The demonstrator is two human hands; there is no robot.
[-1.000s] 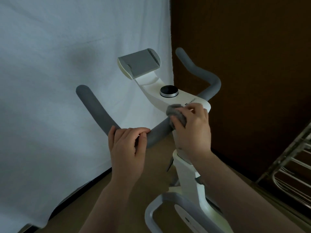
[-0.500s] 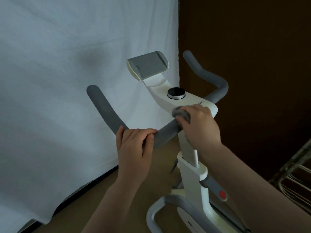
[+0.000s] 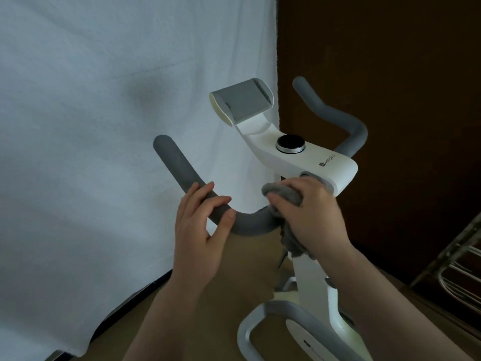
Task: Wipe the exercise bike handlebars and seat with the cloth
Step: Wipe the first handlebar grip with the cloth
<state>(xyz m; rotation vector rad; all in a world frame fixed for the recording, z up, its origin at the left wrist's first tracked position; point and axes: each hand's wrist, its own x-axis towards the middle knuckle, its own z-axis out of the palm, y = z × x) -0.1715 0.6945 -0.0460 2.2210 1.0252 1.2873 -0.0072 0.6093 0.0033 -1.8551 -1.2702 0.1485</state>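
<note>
We held the left handlebar (image 3: 197, 188) of the exercise bike with our left hand (image 3: 200, 230); its fingers lay over the grey padded tube and the thumb came from below, so the hand was curled around the bar at the bend. Our right hand (image 3: 309, 217) gripped the cloth (image 3: 283, 194), a grey soft bundle, and pressed it on the same bar just beside the white centre console (image 3: 307, 162); a loose end of the cloth hung down under the hand. The right handlebar (image 3: 346, 118) stood well apart, behind the console, and the seat was not in view. We judged that the cloth was light and limp and must be kept bunched in the fist. The foam cover probably gives a little and is not slippery, so a wrapped grip sliding along the tube would serve well.
</note>
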